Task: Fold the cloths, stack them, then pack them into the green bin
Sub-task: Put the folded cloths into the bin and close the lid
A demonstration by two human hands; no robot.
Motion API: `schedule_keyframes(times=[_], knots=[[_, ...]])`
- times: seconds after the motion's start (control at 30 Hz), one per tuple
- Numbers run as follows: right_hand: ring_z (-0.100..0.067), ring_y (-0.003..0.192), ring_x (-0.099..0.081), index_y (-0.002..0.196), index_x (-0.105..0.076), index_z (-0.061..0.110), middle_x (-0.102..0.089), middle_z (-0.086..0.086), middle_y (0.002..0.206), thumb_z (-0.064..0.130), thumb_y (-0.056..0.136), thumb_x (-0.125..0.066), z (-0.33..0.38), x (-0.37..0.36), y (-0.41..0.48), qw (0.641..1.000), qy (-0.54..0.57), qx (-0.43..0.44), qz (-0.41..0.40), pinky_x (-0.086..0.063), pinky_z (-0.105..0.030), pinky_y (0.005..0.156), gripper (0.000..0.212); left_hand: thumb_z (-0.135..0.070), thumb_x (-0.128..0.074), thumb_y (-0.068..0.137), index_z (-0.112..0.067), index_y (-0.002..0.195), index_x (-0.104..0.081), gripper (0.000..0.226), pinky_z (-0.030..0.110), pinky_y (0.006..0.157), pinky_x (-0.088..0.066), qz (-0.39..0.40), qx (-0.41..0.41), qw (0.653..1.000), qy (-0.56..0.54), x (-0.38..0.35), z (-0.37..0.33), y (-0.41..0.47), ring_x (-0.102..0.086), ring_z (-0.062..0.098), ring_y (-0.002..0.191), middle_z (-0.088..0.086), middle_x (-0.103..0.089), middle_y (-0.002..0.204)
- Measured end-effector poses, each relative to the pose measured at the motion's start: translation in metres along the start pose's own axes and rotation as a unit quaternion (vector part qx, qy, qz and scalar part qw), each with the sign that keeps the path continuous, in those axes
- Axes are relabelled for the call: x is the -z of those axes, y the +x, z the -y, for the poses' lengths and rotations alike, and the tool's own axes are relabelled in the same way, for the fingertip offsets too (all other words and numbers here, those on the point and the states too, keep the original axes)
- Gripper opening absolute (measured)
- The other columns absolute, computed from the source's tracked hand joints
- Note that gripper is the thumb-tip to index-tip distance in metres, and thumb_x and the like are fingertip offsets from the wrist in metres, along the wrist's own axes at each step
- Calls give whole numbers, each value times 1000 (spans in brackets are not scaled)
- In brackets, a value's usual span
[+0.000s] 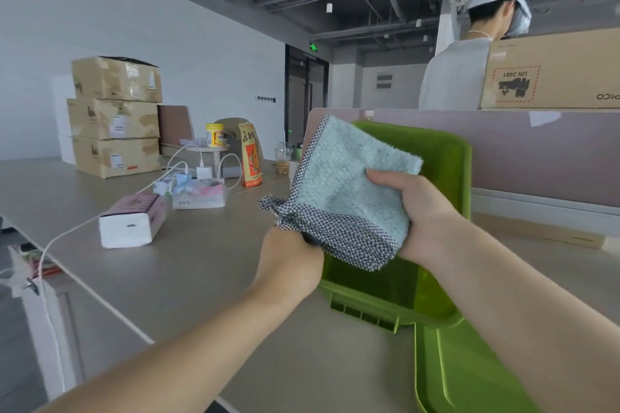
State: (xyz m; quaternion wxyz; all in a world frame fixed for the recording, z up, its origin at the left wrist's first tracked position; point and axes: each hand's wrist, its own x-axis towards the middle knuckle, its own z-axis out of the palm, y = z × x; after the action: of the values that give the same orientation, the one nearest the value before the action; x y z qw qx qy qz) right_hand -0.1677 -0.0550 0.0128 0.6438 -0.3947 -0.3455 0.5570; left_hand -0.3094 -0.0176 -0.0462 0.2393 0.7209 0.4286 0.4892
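Both hands hold one folded cloth (349, 184) in the air over the bin (464, 164), which stands on the table (201, 265) against a pink partition (536, 151). The cloth is pale blue with a checked border, and a knotted loop sticks out at its near left corner. The left hand (292, 251) grips that corner from below; its fingers are tucked under the fabric and out of sight. The right hand (426, 211) pinches the right edge, thumb on top, the other fingers hidden behind the cloth. Cloth and hands cover most of the bin's inside, so what lies in it cannot be told. A green lid (463, 375) lies flat, near and right of the bin, cut off by the bottom edge.

To the left on the table sit a tissue pack (131, 225), a tangle of chargers (198, 184) with white cables, and stacked boxes (114, 117) far off. Beyond the partition a person (459, 77) stands partly hidden by a carton (553, 74)
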Motion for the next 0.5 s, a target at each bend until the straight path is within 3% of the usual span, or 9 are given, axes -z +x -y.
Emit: schedule_keyframes(times=[0.1, 0.2, 0.3, 0.37, 0.43, 0.5], knots=[[-33, 74, -73, 97, -64, 5, -76, -15, 79, 10, 86, -61, -11, 3, 7, 999, 6, -30, -8, -58, -41, 66, 13, 3, -42, 87, -26, 99, -53, 33, 5, 44, -36, -1, -9, 1000, -17, 4, 0, -9, -47, 3, 65, -15, -51, 77], [-30, 64, -73, 103, -62, 3, -76, -15, 76, 11, 89, -59, -16, 8, 15, 999, -28, -34, -21, -57, -36, 55, 17, -5, -45, 88, -26, 106, -54, 29, 12, 50, -37, -1, -1, 999, -36, 6, 5, -14, -50, 4, 69, -16, -55, 82], [-26, 53, -71, 98, -61, 5, -74, -13, 67, 10, 91, -58, -20, 12, 24, 994, -83, -45, -58, -55, -31, 46, 10, -17, -53, 88, -20, 91, -53, 4, 24, 54, -41, -16, 33, 998, -54, 7, 8, -18, -57, 14, 73, -4, -61, 80], [-25, 49, -69, 96, -59, 5, -72, -11, 60, 10, 92, -56, -23, 17, 31, 989, -104, -50, -92, -53, -30, 44, 6, -16, -57, 87, -21, 82, -49, 10, 19, 49, -33, -28, 34, 998, -36, 7, 8, -21, -53, 10, 67, -2, -58, 74], [-27, 61, -70, 98, -60, 6, -73, -12, 69, 14, 92, -59, -31, 23, 37, 981, -132, -56, -128, -57, -35, 57, 11, -8, -54, 86, -24, 82, -48, 18, 16, 46, -32, -30, 24, 999, -30, 8, 5, -24, -50, 7, 63, -3, -57, 73], [-29, 83, -68, 107, -60, 4, -72, -13, 94, 20, 86, -68, -43, 30, 43, 965, -187, -55, -174, -55, -39, 76, 28, -6, -52, 87, -26, 83, -47, 21, 14, 47, -36, -18, 4, 999, -28, 7, 1, -28, -51, 5, 61, -4, -57, 74]])
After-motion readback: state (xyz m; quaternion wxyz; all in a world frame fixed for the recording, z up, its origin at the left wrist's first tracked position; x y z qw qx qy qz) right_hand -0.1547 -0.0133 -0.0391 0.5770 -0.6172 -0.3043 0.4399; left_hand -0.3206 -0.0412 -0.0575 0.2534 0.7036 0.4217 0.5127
